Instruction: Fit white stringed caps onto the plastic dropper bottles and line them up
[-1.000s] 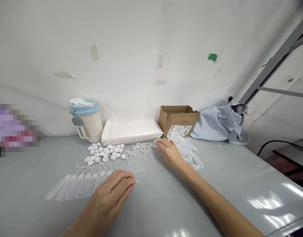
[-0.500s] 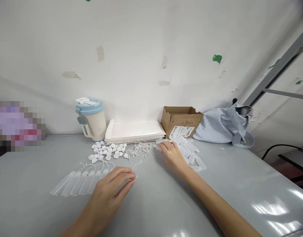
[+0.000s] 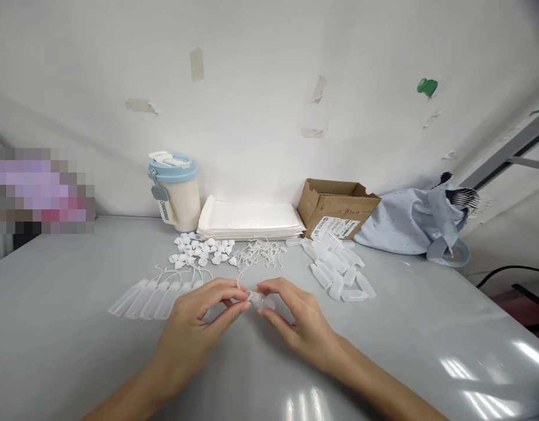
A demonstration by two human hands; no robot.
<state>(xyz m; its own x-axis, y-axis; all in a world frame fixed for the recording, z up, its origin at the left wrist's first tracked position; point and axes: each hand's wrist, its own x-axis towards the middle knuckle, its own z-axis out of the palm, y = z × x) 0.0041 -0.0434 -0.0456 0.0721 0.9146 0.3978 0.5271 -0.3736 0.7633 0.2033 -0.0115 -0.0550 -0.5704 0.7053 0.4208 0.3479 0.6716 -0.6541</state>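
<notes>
My left hand (image 3: 196,313) is pinching a white cord (image 3: 239,277); my right hand (image 3: 306,327) is grasping a clear bottle (image 3: 265,301), which is lying at the left hand's three o'clock, its long axis seemingly running nine to three. Loose bottles (image 3: 326,257) are resting beyond, at one o'clock.

left hand (image 3: 190,313) — pinched closed | right hand (image 3: 311,324) — just right of left hand, pinching toward it | forearms (image 3: 374,374) slanted inward
</notes>
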